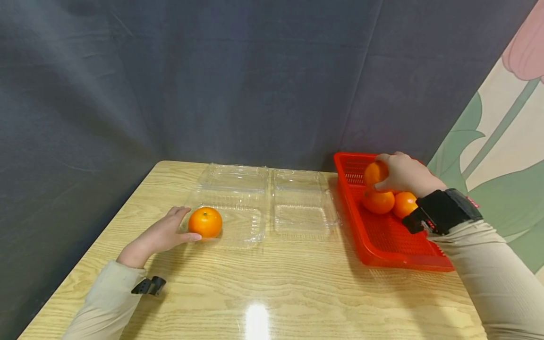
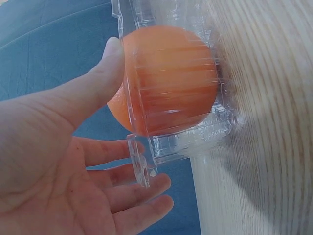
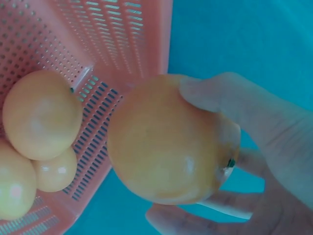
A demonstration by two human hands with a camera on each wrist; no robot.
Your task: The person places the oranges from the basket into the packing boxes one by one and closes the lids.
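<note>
My right hand (image 1: pixel 405 174) grips an orange (image 1: pixel 374 173) between thumb and fingers, above the red plastic basket (image 1: pixel 382 259). In the right wrist view this held orange (image 3: pixel 168 142) shows large beside the slotted basket wall. At the left, a single orange (image 1: pixel 205 222) sits in the left end of a clear plastic clamshell box (image 1: pixel 242 222) whose lid lies back. Around that end is my left hand (image 1: pixel 167 231), fingers spread. In the left wrist view its thumb (image 2: pixel 113 54) lies at the box's rim by the orange, and the other fingers reach past the corner.
A second clear clamshell box (image 1: pixel 303 215), lid folded back, stands right beside the first. More oranges (image 1: pixel 378 202) lie in the basket below my right hand. Behind the wooden table (image 1: pixel 297 283) hangs a dark cloth (image 1: pixel 255 85).
</note>
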